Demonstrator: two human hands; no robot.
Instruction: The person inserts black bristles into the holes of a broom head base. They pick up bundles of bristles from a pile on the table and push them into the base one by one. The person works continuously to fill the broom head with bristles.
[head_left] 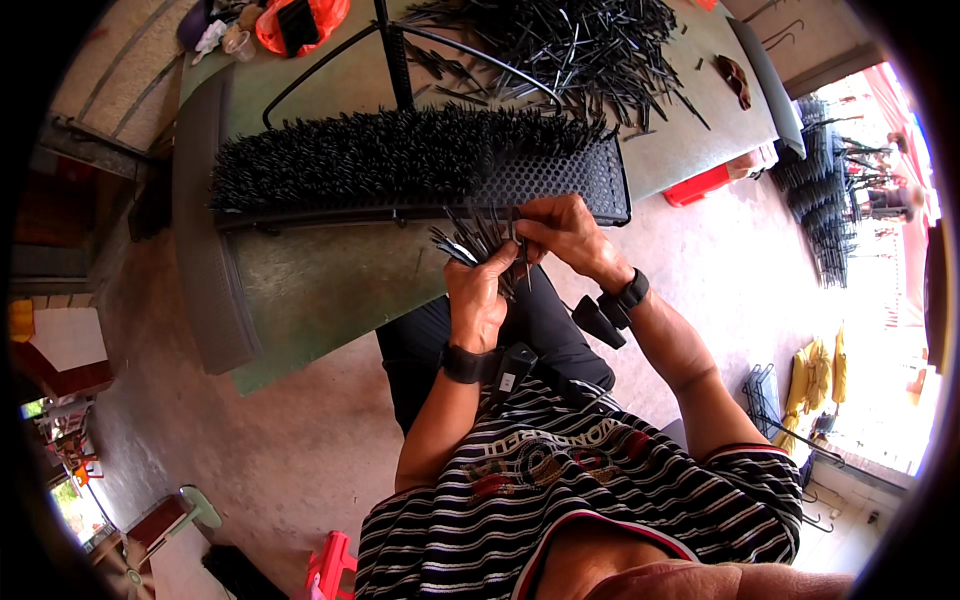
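Observation:
A long black perforated panel (pixel 556 182) with a rod frame lies on the table before me. Dense rows of short black strips (pixel 350 155) stand up from its left and middle; bare holes show toward its right end. My left hand (pixel 474 298) is closed around a bundle of thin black strips (pixel 478 236), which fan out just in front of the panel's near edge. Beside it, my right hand (pixel 572 236) pinches a black strip at the bundle's right side. The fingertips of both hands are close together, and they partly hide this strip.
The greenish table (pixel 310 300) carries a large heap of loose black strips (pixel 580 45) at the far side. A red plastic bag (pixel 322 22) with a dark object lies far left. Stacked black racks (pixel 818 190) stand at right. A pink-red plastic item (pixel 332 566) is on the floor.

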